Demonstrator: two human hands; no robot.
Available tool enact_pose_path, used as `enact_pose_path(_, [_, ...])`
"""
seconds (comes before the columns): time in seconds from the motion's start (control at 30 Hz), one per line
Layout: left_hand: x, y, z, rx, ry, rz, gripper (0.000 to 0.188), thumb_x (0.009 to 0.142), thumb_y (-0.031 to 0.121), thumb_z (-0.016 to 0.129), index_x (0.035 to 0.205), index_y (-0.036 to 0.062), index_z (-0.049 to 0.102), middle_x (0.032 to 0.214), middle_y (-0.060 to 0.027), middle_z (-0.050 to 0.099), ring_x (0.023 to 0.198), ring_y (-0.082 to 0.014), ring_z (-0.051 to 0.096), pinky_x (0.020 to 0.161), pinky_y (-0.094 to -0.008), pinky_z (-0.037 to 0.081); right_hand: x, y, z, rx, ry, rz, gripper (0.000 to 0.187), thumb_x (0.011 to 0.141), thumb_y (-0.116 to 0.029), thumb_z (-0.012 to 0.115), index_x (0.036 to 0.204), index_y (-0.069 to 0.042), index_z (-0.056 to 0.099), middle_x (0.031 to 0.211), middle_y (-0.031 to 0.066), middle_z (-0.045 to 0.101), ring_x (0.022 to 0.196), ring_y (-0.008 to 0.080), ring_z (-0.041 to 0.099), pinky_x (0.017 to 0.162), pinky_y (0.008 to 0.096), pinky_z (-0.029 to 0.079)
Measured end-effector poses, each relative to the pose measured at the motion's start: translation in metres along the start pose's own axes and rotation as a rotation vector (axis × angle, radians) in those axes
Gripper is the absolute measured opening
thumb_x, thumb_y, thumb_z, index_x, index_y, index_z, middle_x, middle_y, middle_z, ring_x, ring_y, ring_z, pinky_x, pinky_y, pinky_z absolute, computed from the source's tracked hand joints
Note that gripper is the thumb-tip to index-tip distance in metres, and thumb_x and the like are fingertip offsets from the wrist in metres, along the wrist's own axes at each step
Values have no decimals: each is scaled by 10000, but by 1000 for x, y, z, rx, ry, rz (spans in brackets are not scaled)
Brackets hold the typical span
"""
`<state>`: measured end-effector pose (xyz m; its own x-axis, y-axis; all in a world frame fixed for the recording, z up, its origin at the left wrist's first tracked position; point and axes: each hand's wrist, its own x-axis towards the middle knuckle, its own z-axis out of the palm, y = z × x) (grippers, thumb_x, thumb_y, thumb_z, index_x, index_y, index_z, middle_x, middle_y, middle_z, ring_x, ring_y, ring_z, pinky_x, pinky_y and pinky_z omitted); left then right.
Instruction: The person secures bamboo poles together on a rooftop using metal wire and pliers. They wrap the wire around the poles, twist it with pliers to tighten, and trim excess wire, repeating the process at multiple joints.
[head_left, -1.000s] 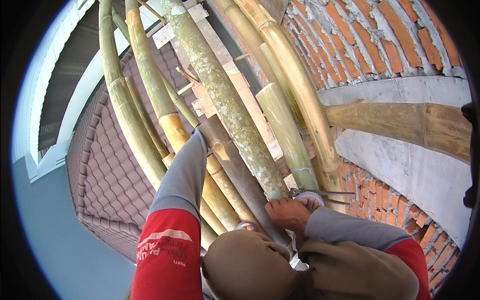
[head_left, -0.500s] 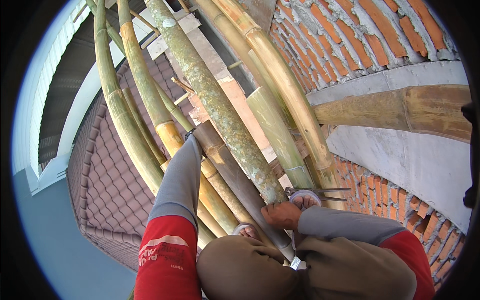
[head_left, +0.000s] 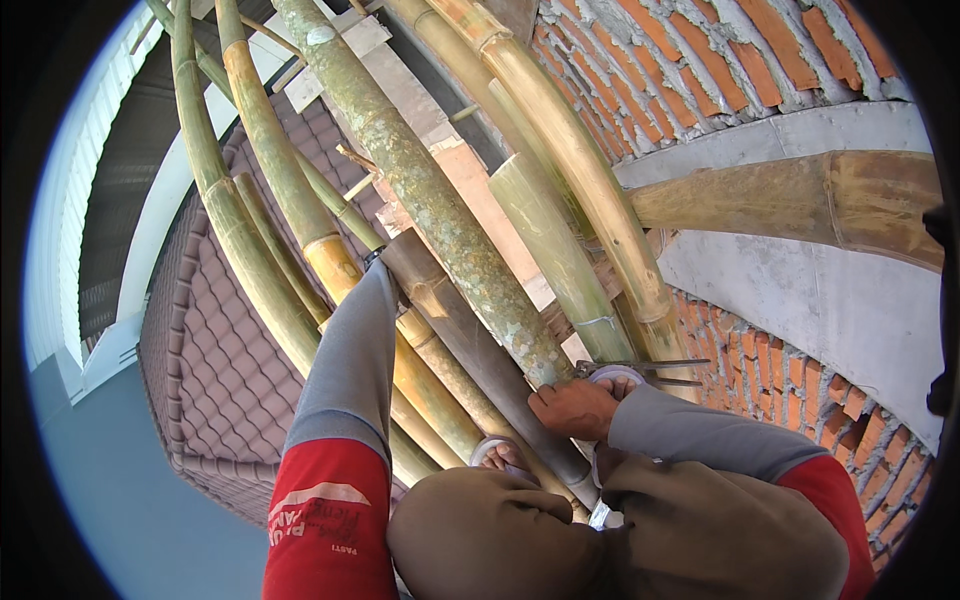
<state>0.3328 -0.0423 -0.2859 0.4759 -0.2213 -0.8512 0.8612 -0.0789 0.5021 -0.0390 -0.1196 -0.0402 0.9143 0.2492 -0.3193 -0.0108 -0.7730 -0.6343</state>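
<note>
My left arm reaches far forward to the upper end of a dark brown bamboo pole (head_left: 460, 335). A dark band shows at its wrist; my left hand (head_left: 378, 262) is almost wholly hidden, so its fingers cannot be read. Close to my body, my right hand (head_left: 575, 408) is closed low over the dark pole, beside the lower end of a lichen-spotted pole (head_left: 430, 200). What its fingers hold is hidden. Against its far side lies a pincer-like metal tool (head_left: 655, 365), its two thin handles pointing right across my sandaled foot (head_left: 617, 378).
More bamboo poles (head_left: 250, 250) run lengthwise on both sides. A thick bamboo (head_left: 790, 205) juts in from the right, before a brick wall (head_left: 690, 70) and grey concrete band. Below left lies a tiled roof (head_left: 230, 330). My other foot (head_left: 500, 455) stands among the poles.
The view has shifted slightly, so the poles appear a little higher and further left. Both hands keep their places on the poles, and the tool stays beside my right hand.
</note>
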Motion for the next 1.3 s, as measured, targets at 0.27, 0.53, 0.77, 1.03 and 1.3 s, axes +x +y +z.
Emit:
enact_pose_path(0.27, [-2, 1, 3, -30, -2, -1, 369, 1099, 359, 456, 1258, 83, 643, 1083, -92, 758, 725, -162, 679, 604, -322, 578, -11, 13, 15, -78, 7, -149, 123, 864, -125, 618, 899, -18, 569, 804, 127, 636, 690, 297, 715, 596, 426, 587])
enact_pose_path(0.53, [8, 4, 8, -57, 3, 5, 368, 1102, 362, 452, 1248, 86, 648, 1063, -93, 766, 697, -158, 683, 579, -317, 581, -24, 14, 17, -77, -48, -175, 127, 865, -135, 612, 932, -35, 575, 819, 111, 626, 692, 288, 714, 587, 419, 582])
enact_pose_path(0.77, [-31, 121, 62, 94, -81, 60, 363, 1083, 319, 480, 1241, 41, 652, 1088, -140, 757, 854, -188, 714, 702, -353, 618, -19, 19, 10, -86, -60, -224, 137, 871, -140, 610, 955, -37, 575, 871, 107, 635, 763, 275, 720, 616, 417, 587])
enact_pose_path(1.03, [-202, 79, -5, 1442, -200, 678, 723, 1040, 496, 566, 1441, -102, 492, 1175, -329, 692, 1123, -419, 688, 983, -445, 530, -18, 27, 6, -66, -58, -218, 113, 891, -135, 603, 967, -58, 568, 867, 103, 628, 787, 284, 709, 621, 421, 571])
enact_pose_path(1.3, [-191, 48, -11, 1409, -248, 563, 884, 1066, 682, 254, 1112, -115, 633, 895, -346, 678, 929, -497, 674, 891, -524, 512, -12, 28, -4, -104, 36, -226, 109, 918, -166, 607, 945, -86, 539, 824, 66, 575, 736, 260, 670, 633, 430, 558])
